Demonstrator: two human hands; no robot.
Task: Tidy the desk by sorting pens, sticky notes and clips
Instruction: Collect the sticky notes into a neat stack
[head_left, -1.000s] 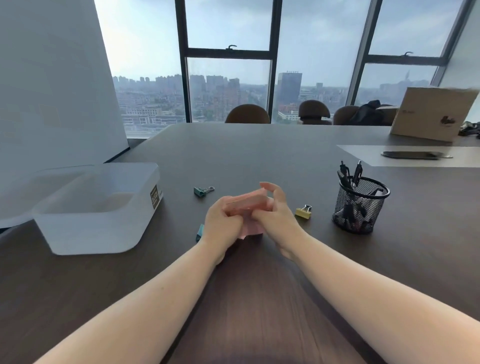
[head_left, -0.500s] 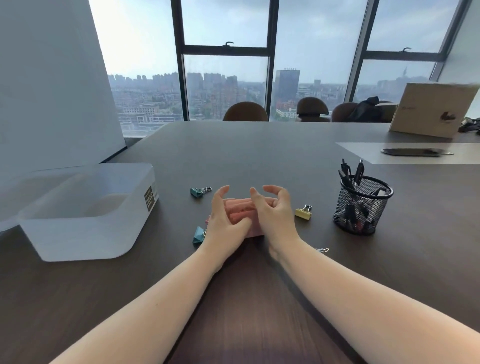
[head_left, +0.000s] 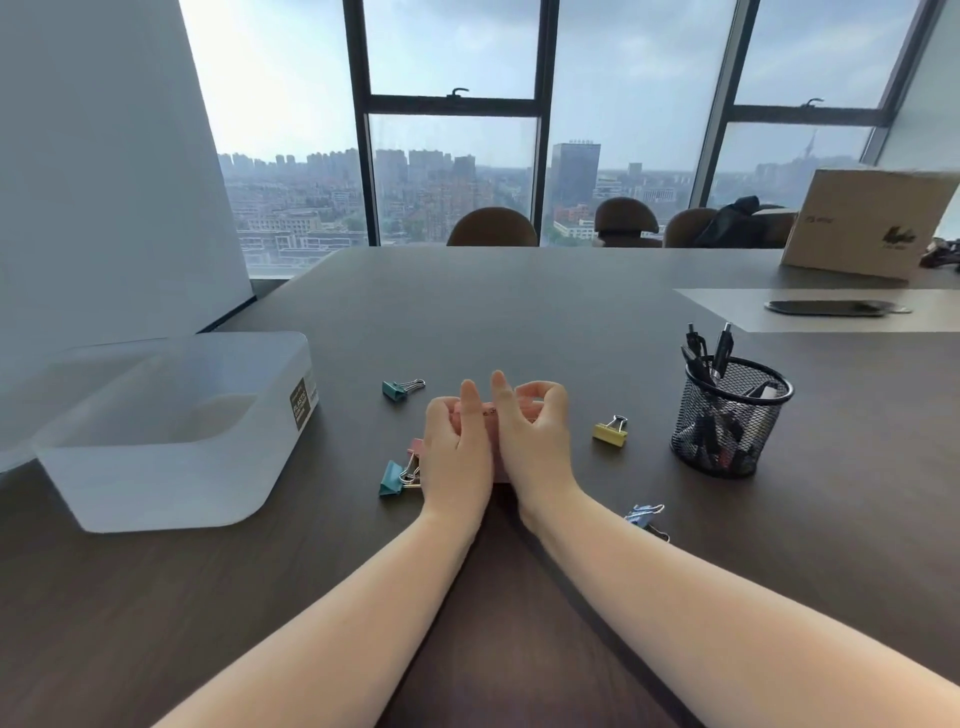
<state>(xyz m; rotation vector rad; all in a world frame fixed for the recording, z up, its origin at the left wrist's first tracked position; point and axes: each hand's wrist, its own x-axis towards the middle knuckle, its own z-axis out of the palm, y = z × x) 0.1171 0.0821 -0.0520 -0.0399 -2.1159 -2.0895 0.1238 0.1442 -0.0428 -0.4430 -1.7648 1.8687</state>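
Observation:
A pink stack of sticky notes (head_left: 528, 410) lies on the dark table, mostly hidden under my hands. My left hand (head_left: 456, 452) presses its left side, index finger raised. My right hand (head_left: 532, 441) curls around its right and far side. Binder clips lie around: a teal clip (head_left: 402, 388) behind my left hand, a second teal clip (head_left: 390, 479) touching a pink clip (head_left: 415, 446) by my left wrist, a yellow clip (head_left: 610, 431) to the right, and a pale blue clip (head_left: 644, 516) beside my right forearm. A black mesh pen cup (head_left: 732, 421) holds several pens.
A translucent plastic box (head_left: 171, 467) stands open at the left. Far right are a cardboard box (head_left: 867, 223) and a dark phone (head_left: 831, 307) on a grey mat. Chairs (head_left: 492, 228) line the table's far edge below the windows.
The pink stack was held slightly above the table a second ago; it now rests on the table, and both hands have closed in side by side over it.

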